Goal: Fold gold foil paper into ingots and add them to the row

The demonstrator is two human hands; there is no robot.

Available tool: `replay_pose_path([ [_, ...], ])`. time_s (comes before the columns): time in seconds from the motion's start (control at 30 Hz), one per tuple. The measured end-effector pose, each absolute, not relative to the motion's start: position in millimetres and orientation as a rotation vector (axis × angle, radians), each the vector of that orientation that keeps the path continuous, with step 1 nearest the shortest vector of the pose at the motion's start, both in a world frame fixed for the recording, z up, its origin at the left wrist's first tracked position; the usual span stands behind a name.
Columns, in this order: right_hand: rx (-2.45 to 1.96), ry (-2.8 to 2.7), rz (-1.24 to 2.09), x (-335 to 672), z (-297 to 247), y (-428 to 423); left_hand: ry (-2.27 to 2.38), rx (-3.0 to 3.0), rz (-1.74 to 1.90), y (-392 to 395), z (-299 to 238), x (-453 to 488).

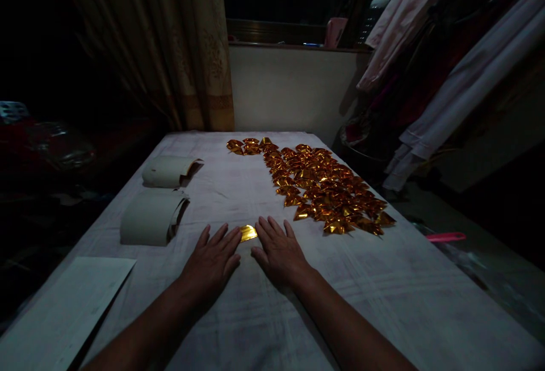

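A small piece of shiny gold foil paper (248, 233) lies flat on the cloth-covered table. My left hand (213, 260) rests palm down over its left end, fingers stretched out. At its right end lies my right hand (279, 249), also flat with the fingers extended. The middle of the foil shows between the two hands; its ends are partly hidden under or beside my fingers. Beyond my right hand spreads a large group of folded gold foil pieces (319, 183), pointed at their ends and lying close together.
Two curled stacks of pale paper, a nearer one (147, 217) and a farther one (166, 171), lie on the left. A flat white sheet or board (68, 308) is at the near left. Behind are a curtain (183, 47) and hanging clothes (464, 75).
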State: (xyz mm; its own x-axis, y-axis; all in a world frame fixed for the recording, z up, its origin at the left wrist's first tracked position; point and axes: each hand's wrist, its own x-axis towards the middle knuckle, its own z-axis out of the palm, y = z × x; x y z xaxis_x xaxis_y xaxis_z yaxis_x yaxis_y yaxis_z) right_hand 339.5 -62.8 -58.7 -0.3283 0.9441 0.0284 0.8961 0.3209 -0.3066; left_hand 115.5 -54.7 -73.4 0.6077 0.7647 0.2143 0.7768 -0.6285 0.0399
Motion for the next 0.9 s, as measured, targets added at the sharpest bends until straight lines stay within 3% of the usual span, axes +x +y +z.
replay_pose_path([
  [0.37,-1.471,-2.470,0.347,321.5,-52.4,-58.1,-1.365,-2.736,-0.378,-56.6,-54.2,120.5],
  [0.63,-1.753,-2.341,0.434,331.1,-55.6,-60.1,-1.459,-2.744,-0.433,-43.0,-49.4,117.7],
  [0.9,-1.768,-2.323,0.396,338.1,-54.9,-62.5,-1.462,-2.698,-0.537,-44.9,-46.4,123.3],
])
